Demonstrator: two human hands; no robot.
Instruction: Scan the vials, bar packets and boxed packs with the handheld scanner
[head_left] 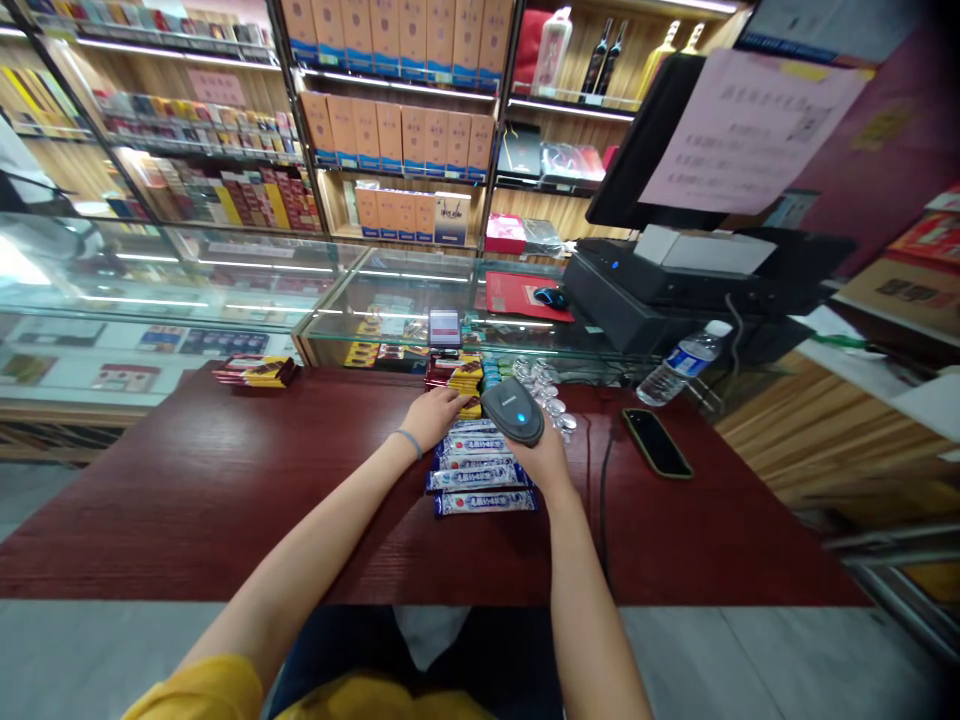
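In the head view, my right hand (546, 462) is wrapped round a dark barcode scanner (513, 410) with a blue light. My left hand (433, 416), a band at its wrist, has its fingers closed at the near edge of a yellow-and-red snack packet (471, 409). More such packets (461, 373) lie stacked just beyond it. Several blue-and-white stick packs (486, 502) lie in a column below the scanner. Behind and right of the scanner sit small silver-topped items (536, 380); the scanner hides part of this group.
Another pile of red-and-yellow packets (256, 371) lies on the counter (225, 480) at left. At right are a phone (657, 443), a water bottle (684, 362) and the scanner cable (604, 500). Behind stand a small screen (444, 328), glass display cases (405, 270) and a monitor (645, 140).
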